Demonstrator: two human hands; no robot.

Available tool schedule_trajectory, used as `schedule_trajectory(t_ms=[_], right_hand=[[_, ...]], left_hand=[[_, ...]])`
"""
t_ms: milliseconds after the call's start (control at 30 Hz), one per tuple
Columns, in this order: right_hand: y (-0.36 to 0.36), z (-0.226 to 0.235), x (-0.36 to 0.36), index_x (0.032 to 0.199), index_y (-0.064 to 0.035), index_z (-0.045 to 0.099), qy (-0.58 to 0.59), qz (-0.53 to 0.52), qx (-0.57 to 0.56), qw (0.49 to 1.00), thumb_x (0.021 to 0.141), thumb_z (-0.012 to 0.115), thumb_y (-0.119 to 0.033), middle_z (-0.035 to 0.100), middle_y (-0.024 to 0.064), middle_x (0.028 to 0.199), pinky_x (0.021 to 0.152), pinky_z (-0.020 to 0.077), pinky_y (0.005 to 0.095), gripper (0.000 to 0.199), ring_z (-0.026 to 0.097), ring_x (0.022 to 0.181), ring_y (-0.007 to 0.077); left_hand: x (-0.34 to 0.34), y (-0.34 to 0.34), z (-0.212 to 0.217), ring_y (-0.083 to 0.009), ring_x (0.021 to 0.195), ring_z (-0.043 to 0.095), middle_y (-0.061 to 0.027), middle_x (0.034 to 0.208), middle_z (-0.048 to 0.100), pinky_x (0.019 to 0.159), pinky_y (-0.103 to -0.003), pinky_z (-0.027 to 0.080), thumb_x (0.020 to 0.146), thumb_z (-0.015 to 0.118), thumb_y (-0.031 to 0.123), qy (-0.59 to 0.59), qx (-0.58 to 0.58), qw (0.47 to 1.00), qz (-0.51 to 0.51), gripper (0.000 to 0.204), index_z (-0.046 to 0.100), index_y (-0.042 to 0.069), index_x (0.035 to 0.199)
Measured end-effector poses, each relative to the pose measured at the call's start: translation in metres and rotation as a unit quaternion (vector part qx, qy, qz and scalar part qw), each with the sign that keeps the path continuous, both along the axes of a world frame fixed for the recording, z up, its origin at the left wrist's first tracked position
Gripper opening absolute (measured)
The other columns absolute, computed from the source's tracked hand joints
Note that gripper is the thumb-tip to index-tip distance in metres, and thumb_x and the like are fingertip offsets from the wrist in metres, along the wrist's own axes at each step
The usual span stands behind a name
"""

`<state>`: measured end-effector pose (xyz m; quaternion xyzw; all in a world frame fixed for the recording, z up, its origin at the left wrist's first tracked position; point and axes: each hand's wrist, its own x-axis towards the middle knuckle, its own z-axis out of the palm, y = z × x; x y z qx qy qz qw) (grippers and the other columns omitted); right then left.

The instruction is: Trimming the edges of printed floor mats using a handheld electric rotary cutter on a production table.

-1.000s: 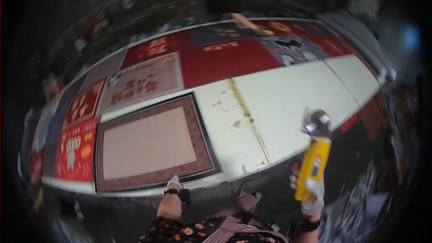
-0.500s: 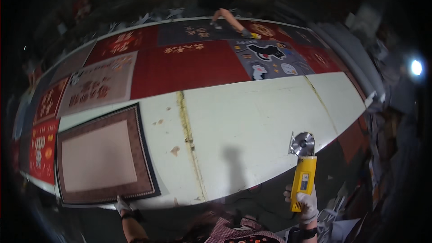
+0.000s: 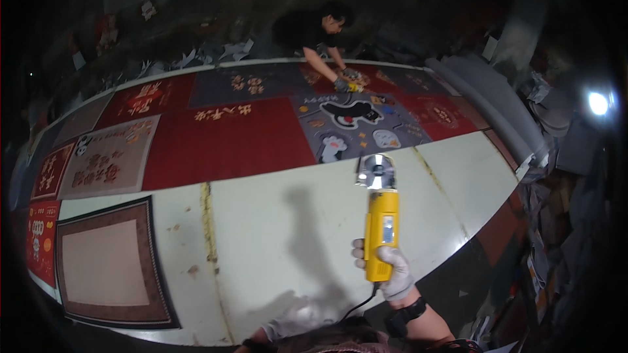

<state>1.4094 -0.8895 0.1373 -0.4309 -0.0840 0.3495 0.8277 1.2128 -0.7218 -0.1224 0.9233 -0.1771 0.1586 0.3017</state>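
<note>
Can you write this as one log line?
right hand: holds yellow cutter | left hand: blurred, near black cable | brown-bordered mat: on white table

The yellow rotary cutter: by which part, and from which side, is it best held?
Probably by the lower half of its long yellow body, coming from the wearer's side, as the right hand does. That part is narrow enough to wrap; the round metal blade sits at the opposite end, and the power cord leaves the bottom.
</note>
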Motion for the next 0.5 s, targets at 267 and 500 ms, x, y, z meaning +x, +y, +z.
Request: schedule_trajectory(t_ms=[267, 500], right_hand=[[-0.040, -0.014, 0.156, 0.137, 0.0017, 0.044, -0.009, 0.054, 0.010, 0.998, 0.079, 0.068, -0.030, 0.062, 0.0205, 0.118, 0.086, 0.0542, 0.0378, 0.071, 0.064, 0.100, 0.0273], [-0.098, -0.001, 0.258, 0.130, 0.0003, 0.048, -0.025, 0.035, 0.026, 0.999, 0.083, 0.068, -0.035, 0.063, 0.0161, 0.110, 0.073, 0.0527, 0.0314, 0.063, 0.061, 0.089, 0.0197]], left_hand=[[0.072, -0.132, 0.015, -0.0247, 0.114, 0.059, -0.0106, 0.118, 0.064, 0.096, -0.038, 0.051, 0.100, 0.054, 0.030, 0.469, -0.430, 0.771, -0.018, 0.047, 0.049, 0.000, 0.136], [-0.061, -0.103, -0.029, -0.0216, 0.091, 0.067, -0.0071, 0.105, 0.071, 0.085, -0.032, 0.053, 0.078, 0.073, 0.019, 0.366, 0.095, 0.829, 0.413, 0.032, 0.070, 0.013, 0.109]])
